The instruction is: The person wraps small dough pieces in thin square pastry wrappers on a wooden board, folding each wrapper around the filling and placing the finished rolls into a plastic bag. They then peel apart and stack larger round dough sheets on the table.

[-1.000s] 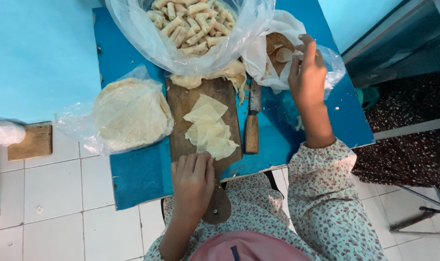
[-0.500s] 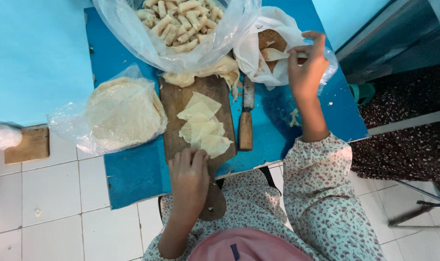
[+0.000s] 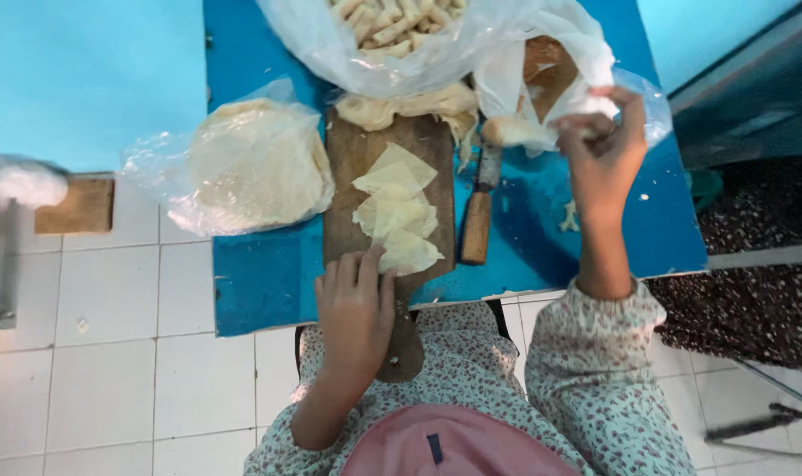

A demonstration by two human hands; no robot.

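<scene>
Bare blue table (image 3: pixel 524 238) beside knife (image 3: pixel 478 211); bags (image 3: pixel 419 44) crowd far edge.

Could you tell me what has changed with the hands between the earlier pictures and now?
The right hand has drawn back from the small plastic bag, now pinching a bit of pale filling, toward the wooden board. The left hand stayed on the board's near end, fingertips at the nearest cut wrapper. The knife, the round wrapper stack and the bag of rolls lie as before.

A clear plastic bag (image 3: pixel 392 40) of pale rolls is sitting at the table's far edge. Another clear bag (image 3: pixel 242 167) is wrapping round wrappers at left. A white bag (image 3: pixel 564 62) is lying far right.
</scene>
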